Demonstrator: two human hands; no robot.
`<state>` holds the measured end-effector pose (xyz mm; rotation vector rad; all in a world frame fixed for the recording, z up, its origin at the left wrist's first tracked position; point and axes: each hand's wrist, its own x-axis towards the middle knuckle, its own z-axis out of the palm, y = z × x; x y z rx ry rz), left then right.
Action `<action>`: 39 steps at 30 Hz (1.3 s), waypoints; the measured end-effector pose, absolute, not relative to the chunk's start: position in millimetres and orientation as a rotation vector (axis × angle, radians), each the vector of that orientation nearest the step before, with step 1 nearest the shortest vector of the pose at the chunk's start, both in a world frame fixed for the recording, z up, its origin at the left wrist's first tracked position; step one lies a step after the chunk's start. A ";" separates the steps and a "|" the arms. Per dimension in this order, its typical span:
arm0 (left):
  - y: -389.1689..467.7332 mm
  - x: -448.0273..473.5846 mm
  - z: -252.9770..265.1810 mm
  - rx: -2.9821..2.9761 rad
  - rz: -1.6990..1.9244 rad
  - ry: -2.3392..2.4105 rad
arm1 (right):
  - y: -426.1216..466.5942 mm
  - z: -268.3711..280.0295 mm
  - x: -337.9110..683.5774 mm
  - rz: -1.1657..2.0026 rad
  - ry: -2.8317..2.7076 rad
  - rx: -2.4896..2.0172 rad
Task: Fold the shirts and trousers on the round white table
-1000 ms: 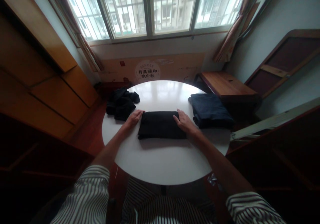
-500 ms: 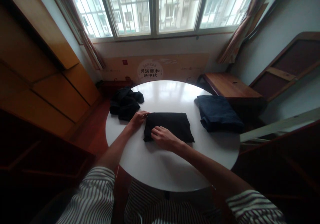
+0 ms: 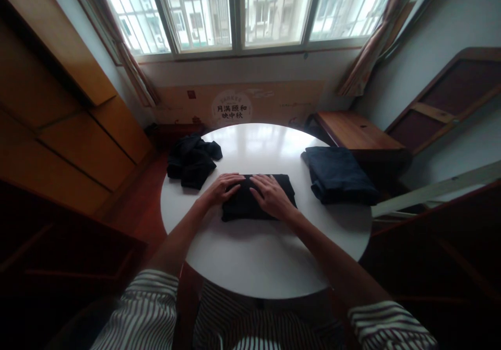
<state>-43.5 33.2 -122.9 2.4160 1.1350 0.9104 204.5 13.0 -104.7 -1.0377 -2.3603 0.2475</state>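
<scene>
A black folded cloth (image 3: pixel 243 208) lies at the centre of the frame, a flat rectangle with its long edge toward the viewer. It sits within easy reach of both arms, probably so that the two hands can bear on it evenly.

The left hand (image 3: pixel 224 189) rests over its upper left corner, and the right hand (image 3: pixel 270 193) lies across its upper right part. Both are palm down with fingers stretched forward, apparently pressing the fabric flat rather than gripping it; whether any edge is pinched, I cannot tell. The forearms slant inward from the lower corners, with striped sleeves (image 3: pixel 141 303) pushed up.

Beneath is a round white table (image 3: pixel 258 272). A rumpled black garment (image 3: pixel 190 165) sits left of centre, and a dark blue folded garment (image 3: pixel 338 172) right of centre, both apart from the cloth, seemingly out of the hands' way. A barred window (image 3: pixel 235 16) fills the top.
</scene>
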 end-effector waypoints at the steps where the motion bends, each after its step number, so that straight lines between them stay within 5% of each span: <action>1: 32.9 -43.6 -121.8 2.449 0.831 1.140 | 21.2 -106.2 212.7 0.271 -2.360 -1.216; 6: 40.8 -60.9 -125.0 2.456 0.843 1.191 | 58.8 -117.1 253.4 0.525 -2.244 -1.792; 14: 31.1 -52.2 -119.4 2.442 1.092 1.154 | 83.2 -125.0 262.7 0.317 -1.982 -1.452; 22: 16.0 15.6 -105.9 2.652 0.477 1.186 | 58.5 -119.3 236.4 0.482 -2.388 -0.970; 30: -4.9 9.8 -121.1 2.507 0.229 1.570 | 73.9 -127.7 247.1 0.402 -2.392 -1.461; 39: -25.9 -5.0 -103.9 2.956 0.135 1.070 | 55.9 -79.7 266.4 0.493 -2.412 -1.756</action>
